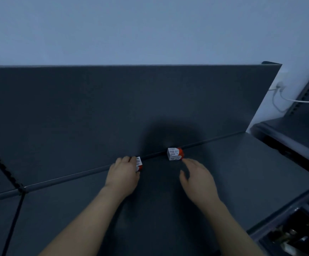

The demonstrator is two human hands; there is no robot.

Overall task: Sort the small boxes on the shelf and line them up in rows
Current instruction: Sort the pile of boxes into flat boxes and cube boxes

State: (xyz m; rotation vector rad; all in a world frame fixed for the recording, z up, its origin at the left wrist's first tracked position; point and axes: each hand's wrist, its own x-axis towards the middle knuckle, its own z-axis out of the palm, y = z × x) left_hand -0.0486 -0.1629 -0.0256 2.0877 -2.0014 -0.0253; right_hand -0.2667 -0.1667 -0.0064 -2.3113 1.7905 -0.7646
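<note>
From my remote station I record two task items, both at the rear of the dark grey metal shelf, against the raised ridge where it meets the dark grey back panel. The left hand has its fingers curled round the first small white-and-red cardboard box, which is largely hidden, so I cannot read how it lies. The second small white-and-red cardboard box stands free, ahead and slightly left of the right hand, printed white face toward me and red side to its right. It looks nearly cubic, and I can make out no clear long axis. The right hand is spread and relaxed and holds nothing. Its forefinger tip is at the box's lower right corner, but I cannot tell whether it touches. The right hand is plainly nearer this box. The two boxes lie well apart along the ridge with bare shelf between them. I judge the coming move to be closing that gap along the ridge. There is open surface toward me, and the shelf's right edge is well clear of both hands.
</note>
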